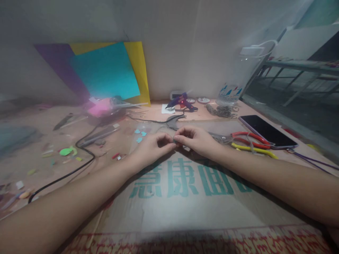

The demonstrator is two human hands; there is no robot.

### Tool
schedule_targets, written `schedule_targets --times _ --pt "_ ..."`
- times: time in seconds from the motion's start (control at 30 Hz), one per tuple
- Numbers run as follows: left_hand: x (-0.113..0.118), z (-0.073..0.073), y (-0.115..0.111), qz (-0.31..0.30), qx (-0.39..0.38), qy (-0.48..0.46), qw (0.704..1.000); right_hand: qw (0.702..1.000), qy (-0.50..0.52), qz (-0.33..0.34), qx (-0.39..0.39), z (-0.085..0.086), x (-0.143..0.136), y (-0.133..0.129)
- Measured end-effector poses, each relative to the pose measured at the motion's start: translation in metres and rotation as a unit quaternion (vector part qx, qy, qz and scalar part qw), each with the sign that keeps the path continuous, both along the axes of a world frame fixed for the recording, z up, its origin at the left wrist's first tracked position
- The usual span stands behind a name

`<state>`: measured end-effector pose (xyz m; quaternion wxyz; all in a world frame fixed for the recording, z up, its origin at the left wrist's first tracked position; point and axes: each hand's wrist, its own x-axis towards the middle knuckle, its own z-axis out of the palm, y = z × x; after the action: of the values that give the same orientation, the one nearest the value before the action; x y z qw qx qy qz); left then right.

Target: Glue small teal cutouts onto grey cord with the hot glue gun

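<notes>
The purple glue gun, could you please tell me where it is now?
In the head view, the purple glue gun lies just right of centre, beyond the right hand, its left end at a white square.

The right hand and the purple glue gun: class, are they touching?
Apart. The head view shows a strip of pink tabletop between the right hand and the purple glue gun.

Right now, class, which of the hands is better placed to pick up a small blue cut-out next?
Probably the left hand: the blue cut-outs lie just beside it, while the right hand is farther away.
</notes>
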<state>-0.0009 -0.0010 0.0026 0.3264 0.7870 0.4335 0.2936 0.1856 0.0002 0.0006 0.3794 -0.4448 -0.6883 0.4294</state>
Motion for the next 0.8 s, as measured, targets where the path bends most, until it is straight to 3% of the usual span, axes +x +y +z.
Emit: schedule_targets --times 0.17,0.33,0.53,0.8 --pt "-0.0016 -0.0005 0.0013 -0.014 -0.008 -0.022 1.000 0.999 0.025 -0.010 -0.018 -0.0035 0.0006 0.0028" --pt "-0.0038 0.0022 0.0013 0.012 -0.015 -0.021 1.000 0.998 0.059 -0.008 -0.034 -0.0050 0.0008 0.0028" --pt "-0.0025 0.0045 -0.0007 0.003 -0.003 -0.022 1.000 0.999 0.041 -0.002 -0.008 -0.0022 0.0008 0.0018" --pt "-0.0004 -0.0012 0.0035 0.033 0.011 -0.054 0.998 0.995 0.090 0.018 -0.041 -0.0024 -0.0020 0.0003"
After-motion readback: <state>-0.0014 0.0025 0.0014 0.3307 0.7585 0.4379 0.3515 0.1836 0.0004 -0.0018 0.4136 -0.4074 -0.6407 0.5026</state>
